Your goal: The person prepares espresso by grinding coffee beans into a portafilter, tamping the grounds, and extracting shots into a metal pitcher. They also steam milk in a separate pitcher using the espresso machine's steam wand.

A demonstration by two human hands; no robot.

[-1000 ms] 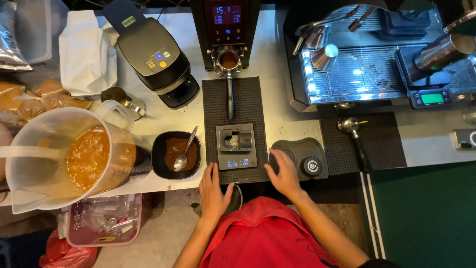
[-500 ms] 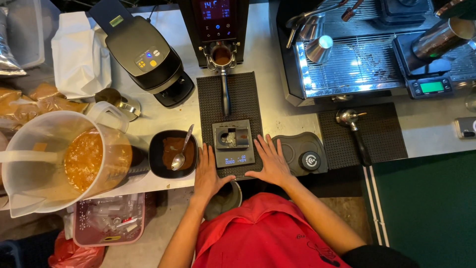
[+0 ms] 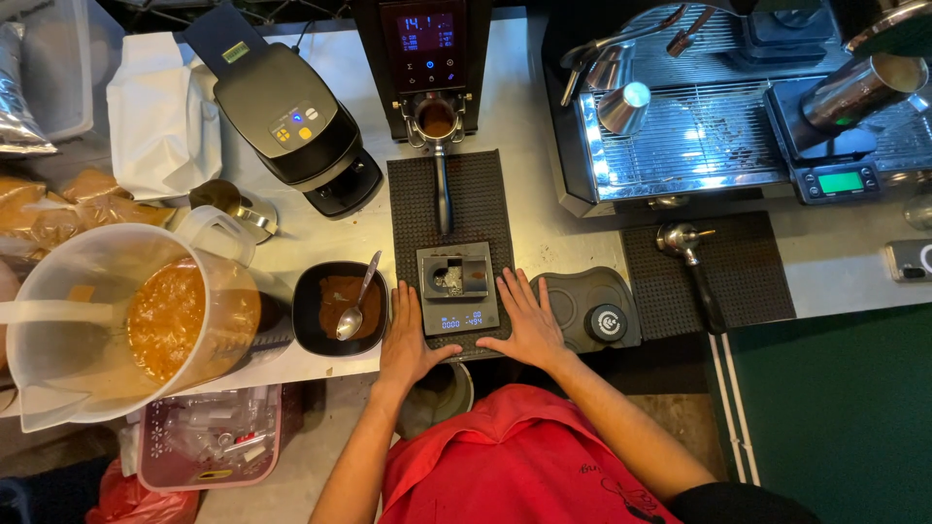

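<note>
1. small grey digital scale [image 3: 458, 289] sits on ribbed black mat [image 3: 456, 209], between both hands.
2. left hand [image 3: 408, 335] and right hand [image 3: 529, 320] lie flat, fingers spread, empty.
3. risk: a nudge could tip black bowl of coffee grounds [image 3: 340, 309].

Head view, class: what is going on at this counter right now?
A person in a red top rests the left hand and right hand flat on either side of a small scale on a black mat. Neither hand grips anything. A portafilter sits in the grinder above. A spoon lies in a black bowl of brown powder to the left.
</note>
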